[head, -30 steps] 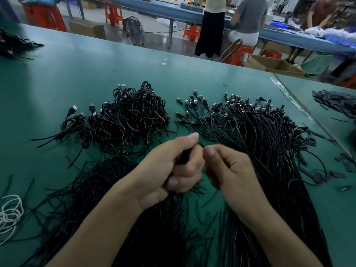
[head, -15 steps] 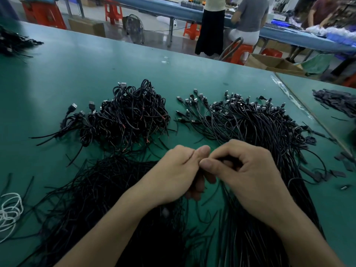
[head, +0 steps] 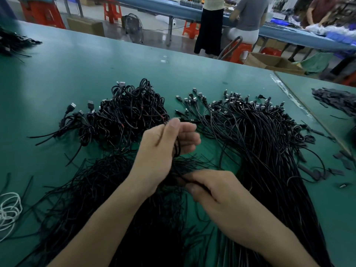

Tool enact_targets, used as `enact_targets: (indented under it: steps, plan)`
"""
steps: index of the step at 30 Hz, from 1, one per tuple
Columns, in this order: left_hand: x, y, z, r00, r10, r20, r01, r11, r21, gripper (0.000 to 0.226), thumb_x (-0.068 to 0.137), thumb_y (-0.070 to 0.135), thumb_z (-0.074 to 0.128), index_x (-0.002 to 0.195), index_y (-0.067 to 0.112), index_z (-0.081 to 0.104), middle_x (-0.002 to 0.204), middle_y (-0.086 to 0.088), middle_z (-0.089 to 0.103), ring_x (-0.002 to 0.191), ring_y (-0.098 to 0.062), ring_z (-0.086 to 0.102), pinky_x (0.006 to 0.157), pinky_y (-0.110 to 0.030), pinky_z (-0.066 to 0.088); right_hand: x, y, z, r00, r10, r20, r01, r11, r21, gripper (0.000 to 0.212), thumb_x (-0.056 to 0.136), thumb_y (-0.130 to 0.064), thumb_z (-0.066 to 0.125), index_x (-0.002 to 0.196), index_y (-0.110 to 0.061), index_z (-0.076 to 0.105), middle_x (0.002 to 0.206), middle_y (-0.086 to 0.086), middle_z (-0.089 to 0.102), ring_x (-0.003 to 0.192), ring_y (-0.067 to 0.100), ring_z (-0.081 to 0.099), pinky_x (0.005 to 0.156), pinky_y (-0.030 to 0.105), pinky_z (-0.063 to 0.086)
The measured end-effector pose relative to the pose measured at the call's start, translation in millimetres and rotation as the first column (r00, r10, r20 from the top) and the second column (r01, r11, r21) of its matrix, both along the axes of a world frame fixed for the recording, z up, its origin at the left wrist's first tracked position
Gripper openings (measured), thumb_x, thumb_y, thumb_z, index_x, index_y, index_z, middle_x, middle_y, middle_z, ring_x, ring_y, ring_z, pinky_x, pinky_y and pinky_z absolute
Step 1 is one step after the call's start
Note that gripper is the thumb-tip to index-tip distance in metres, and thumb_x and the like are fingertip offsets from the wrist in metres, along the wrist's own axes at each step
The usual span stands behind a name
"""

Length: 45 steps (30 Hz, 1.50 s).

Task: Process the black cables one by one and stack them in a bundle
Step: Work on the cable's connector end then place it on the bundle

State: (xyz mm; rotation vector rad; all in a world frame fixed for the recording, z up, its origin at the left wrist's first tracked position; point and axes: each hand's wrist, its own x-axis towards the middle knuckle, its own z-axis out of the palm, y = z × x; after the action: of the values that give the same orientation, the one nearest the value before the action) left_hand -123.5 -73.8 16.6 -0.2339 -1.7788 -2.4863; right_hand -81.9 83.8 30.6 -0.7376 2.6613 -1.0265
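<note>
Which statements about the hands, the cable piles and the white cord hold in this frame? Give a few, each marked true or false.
1. The left hand pinches a black cable above the table. True.
2. The right hand lies flat and empty. False: its fingers curl round black cable just below the left hand.
3. A white cord lies at the table's left edge. True.
4. The tangled pile sits to the right of the fanned-out cables. False: it sits to their left.
</note>
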Motion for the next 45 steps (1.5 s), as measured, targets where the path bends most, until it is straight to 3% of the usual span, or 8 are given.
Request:
enact_targets:
  steps: [5, 14, 22, 26, 30, 34, 38, 45]
  plan:
    - [7.0, 1.0, -1.3, 0.983, -0.18, 0.047, 0.171, 0.773, -0.611, 0.053, 0.103, 0.043, 0.039, 0.072, 0.017, 0.072, 0.063, -0.001, 0.071, 0.06, -0.019, 0.068, 0.061, -0.034, 0.056, -9.7, 19.1, 21.3, 0.967, -0.064, -0.246, 0.048, 0.997, -0.068, 0.008, 0.09, -0.031, 0.069, 0.084, -0.03, 0.074, 0.078, -0.018, 0.067, 0.076, 0.004, 0.064, 0.066, 0.018, 0.047]
    - [17.3, -3.3, 10.6, 0.764, -0.572, 0.298, 0.64, 0.731, -0.237, 0.058, 0.098, 0.058, 0.038, 0.05, 0.027, 0.045, 0.043, 0.01, 0.036, 0.034, -0.005, 0.033, 0.038, -0.012, 0.03, -20.1, 29.1, 12.0, 0.999, -0.035, 0.023, 0.042, 0.854, -0.519, 0.005, 0.085, -0.022, 0.07, 0.086, -0.017, 0.071, 0.082, -0.001, 0.073, 0.077, 0.009, 0.069, 0.07, 0.02, 0.053]
    - [16.0, 7.6, 3.9, 0.899, -0.34, 0.275, 0.417, 0.857, -0.304, 0.062, 0.104, 0.043, 0.04, 0.046, 0.022, 0.04, 0.048, 0.003, 0.045, 0.046, -0.012, 0.048, 0.048, -0.016, 0.036, -23.1, 25.9, 15.6, 0.971, -0.107, -0.212, 0.033, 0.946, -0.322, 0.01, 0.089, -0.013, 0.071, 0.084, -0.021, 0.067, 0.08, -0.009, 0.07, 0.078, 0.012, 0.068, 0.071, 0.023, 0.053]
    - [13.9, 12.0, 0.4, 0.926, -0.188, 0.326, 0.263, 0.944, -0.2, 0.04, 0.102, 0.029, 0.045, 0.068, 0.018, 0.061, 0.073, -0.007, 0.06, 0.074, -0.023, 0.059, 0.067, -0.029, 0.048, -24.8, 19.0, 17.4, 0.957, -0.13, -0.261, 0.044, 0.949, -0.312, 0.007, 0.089, -0.014, 0.072, 0.086, -0.019, 0.068, 0.08, -0.011, 0.069, 0.079, 0.011, 0.067, 0.069, 0.022, 0.053]
    - [15.8, 15.5, 0.4, 0.758, -0.466, 0.456, 0.457, 0.879, 0.14, 0.056, 0.103, 0.055, 0.034, 0.116, 0.013, 0.068, 0.1, -0.026, 0.069, 0.077, -0.031, 0.071, 0.056, -0.038, 0.059, -31.6, 12.6, 20.3, 0.943, -0.141, -0.3, 0.049, 0.954, -0.296, 0.005, 0.086, -0.018, 0.07, 0.084, -0.02, 0.066, 0.077, -0.009, 0.068, 0.073, 0.012, 0.066, 0.065, 0.03, 0.052]
    - [13.1, 16.2, -5.6, 0.808, -0.338, 0.482, 0.356, 0.933, 0.058, 0.064, 0.096, 0.068, 0.037, 0.076, 0.017, 0.07, 0.057, -0.003, 0.053, 0.035, -0.01, 0.036, 0.032, -0.012, 0.024, -43.2, 10.5, 17.4, 0.968, -0.119, -0.219, 0.053, 0.957, -0.284, 0.01, 0.089, -0.017, 0.071, 0.082, -0.022, 0.066, 0.074, -0.005, 0.069, 0.065, 0.014, 0.067, 0.064, 0.031, 0.055]
    - [5.2, 6.5, -9.3, 0.894, -0.125, 0.429, 0.181, 0.979, -0.092, 0.065, 0.095, 0.066, 0.041, 0.051, 0.023, 0.062, 0.046, 0.007, 0.036, 0.034, -0.006, 0.023, 0.034, -0.012, 0.017, -52.6, 19.2, 3.5, 0.958, -0.236, 0.162, 0.286, 0.829, -0.48, 0.055, 0.088, -0.069, 0.046, 0.094, -0.021, 0.072, 0.079, 0.004, 0.074, 0.07, 0.014, 0.069, 0.061, 0.021, 0.05]
    - [-2.5, -3.8, -10.6, 0.927, 0.043, 0.373, -0.033, 0.999, -0.032, 0.062, 0.095, 0.061, 0.044, 0.046, 0.024, 0.044, 0.045, 0.004, 0.03, 0.034, -0.008, 0.02, 0.035, -0.014, 0.013, -62.4, 26.4, -66.4, 0.949, -0.3, -0.099, 0.315, 0.912, 0.264, 0.014, 0.095, -0.035, 0.063, 0.102, -0.023, 0.066, 0.096, -0.008, 0.061, 0.086, 0.008, 0.058, 0.077, 0.018, 0.048]
